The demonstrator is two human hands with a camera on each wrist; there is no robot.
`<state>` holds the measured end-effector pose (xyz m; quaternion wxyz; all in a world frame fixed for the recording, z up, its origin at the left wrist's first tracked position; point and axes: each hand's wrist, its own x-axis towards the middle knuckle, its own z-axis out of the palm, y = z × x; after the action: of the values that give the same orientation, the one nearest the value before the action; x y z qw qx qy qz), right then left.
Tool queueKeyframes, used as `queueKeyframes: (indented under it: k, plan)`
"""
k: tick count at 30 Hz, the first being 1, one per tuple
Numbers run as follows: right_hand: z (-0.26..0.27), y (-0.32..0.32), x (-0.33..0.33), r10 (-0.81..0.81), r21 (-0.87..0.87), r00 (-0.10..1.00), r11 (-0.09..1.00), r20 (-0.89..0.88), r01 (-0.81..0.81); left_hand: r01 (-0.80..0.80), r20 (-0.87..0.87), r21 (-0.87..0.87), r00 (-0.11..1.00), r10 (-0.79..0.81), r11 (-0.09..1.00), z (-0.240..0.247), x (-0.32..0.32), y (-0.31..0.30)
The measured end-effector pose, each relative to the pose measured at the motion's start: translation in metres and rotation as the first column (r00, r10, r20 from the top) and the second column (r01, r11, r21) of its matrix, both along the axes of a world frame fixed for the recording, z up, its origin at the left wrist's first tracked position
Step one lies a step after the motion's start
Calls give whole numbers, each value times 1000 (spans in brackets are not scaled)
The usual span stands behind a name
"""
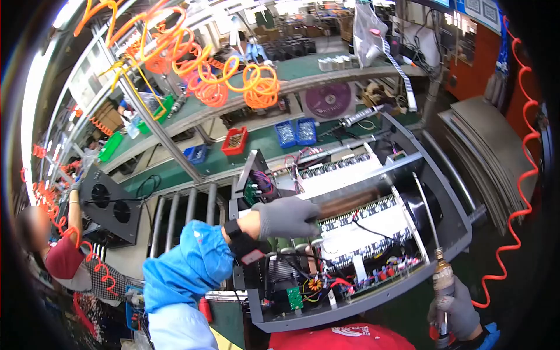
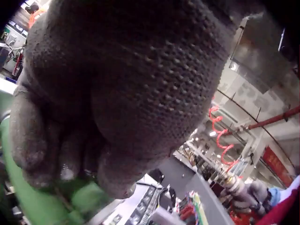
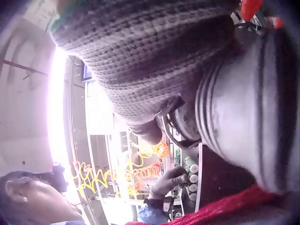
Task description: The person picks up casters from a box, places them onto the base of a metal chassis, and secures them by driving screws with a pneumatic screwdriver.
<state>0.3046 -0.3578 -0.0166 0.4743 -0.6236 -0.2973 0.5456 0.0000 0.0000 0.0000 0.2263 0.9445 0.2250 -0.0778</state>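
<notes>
My left hand (image 1: 289,217), in a grey knit glove, is over an opened dark metal chassis (image 1: 373,300), above a row of green cylinders. In the left wrist view its fingers (image 2: 28,136) curl down close over a green cylinder (image 2: 28,197); I cannot tell whether they hold something small. A brown, blurred bar (image 1: 350,202) extends right from beside the fingertips. My gloved right hand (image 1: 458,309) grips a power screwdriver (image 1: 443,283) at the chassis's right front corner, its long thin bit pointing up. The screwdriver's ridged grey body (image 3: 234,112) fills the right wrist view's right side.
Rollers (image 1: 189,210) lie left of the chassis. Behind it, a green bench holds a red bin (image 1: 234,141) and blue bins (image 1: 286,134) of small parts. A coiled red hose (image 1: 528,175) hangs at right near stacked sheets (image 1: 490,157). Another person (image 1: 64,256) works at far left.
</notes>
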Motion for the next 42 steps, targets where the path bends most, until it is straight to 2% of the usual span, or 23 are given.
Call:
queueKeyframes:
  k: [1,2,3,5,6,8,11,12,14,16,17,18,19,20,21,23,27,30,31,32,38,40,42]
  plan:
    - [3,11,4,-10,25,1000,1000,28,9,-28,86,20,996,26,999,-4,0,-4]
    - [6,20,6,-20,38,998,999,62,17,-62,25,4,998,61,998,-31,-4,-3]
    - [14,11,21,-17,-68,998,998,-57,13,-85,-129,-72,989,76,994,-25,-1,-28]
    - [26,36,53,-5,-78,1000,997,-2,5,-201,-130,-184,975,179,962,-17,10,-27]
    - [24,50,79,56,-59,998,997,11,-55,-210,-42,-92,978,206,973,-20,17,-25]
    - [25,71,89,22,-79,999,997,-30,-24,-268,60,71,963,264,961,-29,3,-41]
    - [12,102,110,74,-121,990,989,-124,-89,-389,216,-29,897,386,921,-8,-9,-91]
    - [14,111,110,102,-116,987,986,-128,-117,-445,97,-257,871,481,858,12,-5,-114]
    - [15,125,108,140,-124,983,980,-114,-154,-394,106,-280,893,437,875,2,-3,-150]
    - [7,137,108,117,-131,951,979,-285,-159,-410,152,-320,868,473,854,2,17,-186]
    - [2,143,108,116,-137,921,974,-373,-178,-431,57,-363,875,481,826,20,32,-196]
    - [2,144,113,302,6,797,936,-523,-351,-404,201,-305,858,473,862,-2,45,-207]
    - [38,143,84,361,-51,844,909,-395,-413,-381,339,-297,815,470,875,-20,61,-215]
    - [42,143,78,380,-20,811,901,-444,-434,-392,198,-332,860,469,858,-5,82,-216]
    - [44,143,74,389,7,781,897,-488,-443,-341,451,-341,759,470,876,-38,104,-217]
    - [49,139,64,459,95,719,869,-522,-486,-405,523,-363,657,543,839,-41,142,-220]
    - [50,127,64,482,151,799,875,-359,-460,-232,636,-543,513,576,807,-47,190,-219]
    - [54,122,68,457,193,811,890,-366,-414,-87,679,-619,441,587,781,-62,219,-212]
    - [54,120,70,441,209,815,897,-376,-389,21,714,-633,403,573,774,-21,203,-225]
    - [54,118,71,423,224,819,905,-387,-362,-157,684,-580,439,582,800,-14,202,-229]
    - [50,117,75,337,295,822,930,-458,-218,-135,765,-548,319,560,825,-20,227,-228]
    - [44,121,81,390,332,791,909,-471,-251,-131,780,-542,291,555,830,-22,231,-230]
    - [39,124,85,392,330,787,909,-476,-254,-156,767,-538,317,558,828,-30,235,-228]
